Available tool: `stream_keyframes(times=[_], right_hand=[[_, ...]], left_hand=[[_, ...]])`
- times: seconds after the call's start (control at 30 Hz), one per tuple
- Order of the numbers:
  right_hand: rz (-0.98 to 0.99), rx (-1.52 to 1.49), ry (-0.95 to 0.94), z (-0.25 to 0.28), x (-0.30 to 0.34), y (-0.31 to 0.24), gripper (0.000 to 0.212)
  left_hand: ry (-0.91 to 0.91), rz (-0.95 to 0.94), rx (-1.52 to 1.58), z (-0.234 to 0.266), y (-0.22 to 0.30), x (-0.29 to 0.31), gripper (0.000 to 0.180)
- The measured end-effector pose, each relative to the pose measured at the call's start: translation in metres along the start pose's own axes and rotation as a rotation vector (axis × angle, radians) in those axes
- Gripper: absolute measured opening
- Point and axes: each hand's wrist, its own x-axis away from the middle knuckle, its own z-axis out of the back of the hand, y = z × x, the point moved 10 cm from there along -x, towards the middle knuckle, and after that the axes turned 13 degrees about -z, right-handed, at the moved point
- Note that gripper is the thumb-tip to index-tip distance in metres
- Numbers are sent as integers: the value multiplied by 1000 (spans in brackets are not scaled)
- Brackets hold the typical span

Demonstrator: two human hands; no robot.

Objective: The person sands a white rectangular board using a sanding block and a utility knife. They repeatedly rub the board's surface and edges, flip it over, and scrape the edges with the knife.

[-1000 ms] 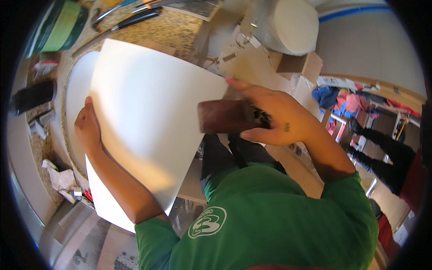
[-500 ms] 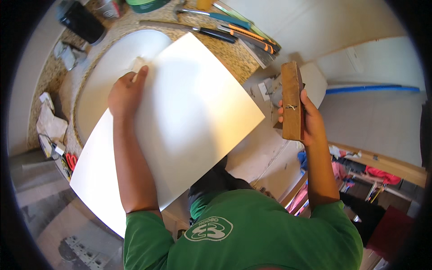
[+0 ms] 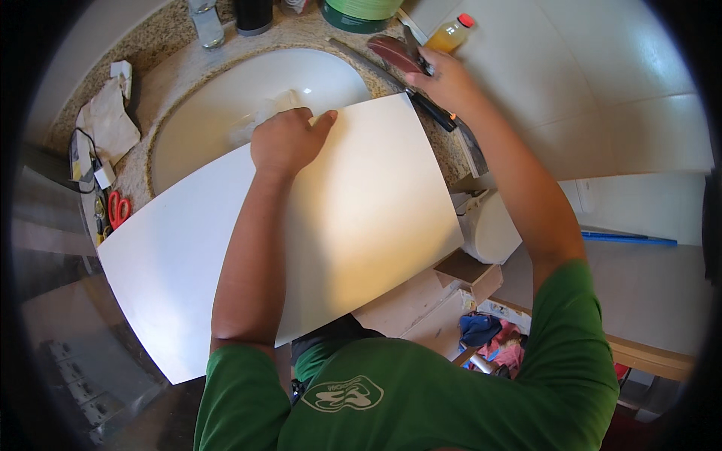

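Note:
My left hand (image 3: 289, 143) grips the far edge of a large white board (image 3: 368, 203), thumb on top and fingers curled over the edge, partly hidden. The board slants across my lap and partly covers an oval white sink (image 3: 331, 68). A small pale piece (image 3: 284, 101) shows just beyond the left knuckles; its kind is unclear. Out over the far right counter, my right hand (image 3: 445, 79) is closed on a reddish-brown, round-ended block (image 3: 395, 54), mostly hidden by the fingers. Beside that hand lies a long flat tool with a black handle (image 3: 432, 111).
Behind the right hand is a bottle of yellow liquid (image 3: 450, 34) with a red cap, near a green tub (image 3: 361, 11). Red scissors (image 3: 118, 209) and a crumpled sheet (image 3: 109, 120) lie at left. A small open box (image 3: 470, 272) sits right of the board.
My right hand has swung from the right side up and left to the far counter, carrying the brown block. The board is turned flatter, its far corner no longer pointing up. The view has shifted.

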Motion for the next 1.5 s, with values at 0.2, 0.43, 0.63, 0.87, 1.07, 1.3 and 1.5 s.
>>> stream_keyframes(times=[0.2, 0.43, 0.63, 0.87, 1.07, 1.3, 1.5], right_hand=[[212, 122, 19, -48, -60, -57, 61], [208, 216, 55, -68, -80, -55, 53], [88, 137, 15, -66, -81, -40, 51], [55, -58, 79, -57, -85, -9, 27], [-162, -417, 219, -35, -109, 23, 17], [-220, -945, -40, 10, -78, 15, 18], [-55, 45, -892, 19, 83, 56, 18]], left_hand=[[-3, -5, 50, -1, -2, 1, 60], [-50, -15, 69, 0, -2, 0, 59], [-66, -15, 50, 1, -1, 0, 59], [-64, -29, 42, -3, -1, -1, 60], [-6, -65, -1, 1, 3, -1, 57], [-70, -42, 23, -1, 0, -1, 58], [-78, -24, 44, -4, -2, -2, 61]])
